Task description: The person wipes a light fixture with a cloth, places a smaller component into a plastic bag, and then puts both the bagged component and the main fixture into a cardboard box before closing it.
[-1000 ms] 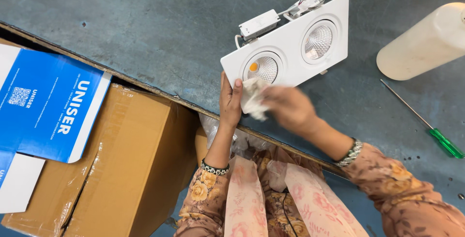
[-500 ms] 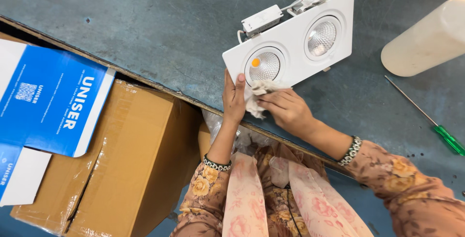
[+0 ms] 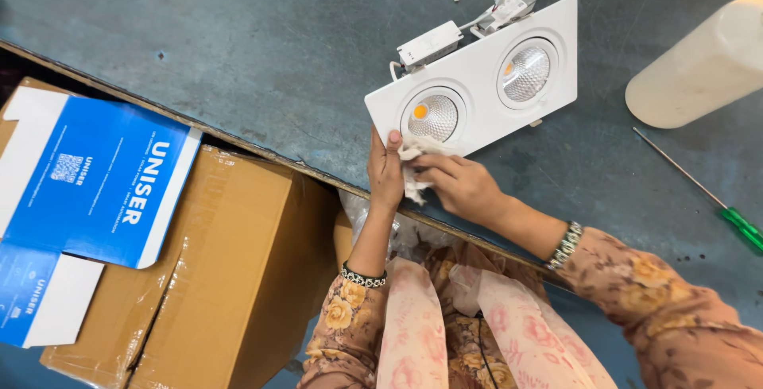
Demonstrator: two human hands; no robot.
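our left hand [image 3: 386, 173] fingers pinch the white twin-lamp metal fixture [image 3: 477, 83] at its 7 o'clock corner; right hand [image 3: 459, 186] fingers grip a white cloth [image 3: 413, 150]; a hard rub could slip that hold.

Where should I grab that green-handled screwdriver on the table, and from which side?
Grip the screwdriver by its green handle, coming from the table's right end. It lies flat and apart from everything, thin shaft slanting up-left towards the cream bottle, so the thicker handle probably gives the surest hold.

matt white light fitting [image 3: 477, 87], soft cloth [image 3: 415, 168], scuffed grey table [image 3: 238, 47]
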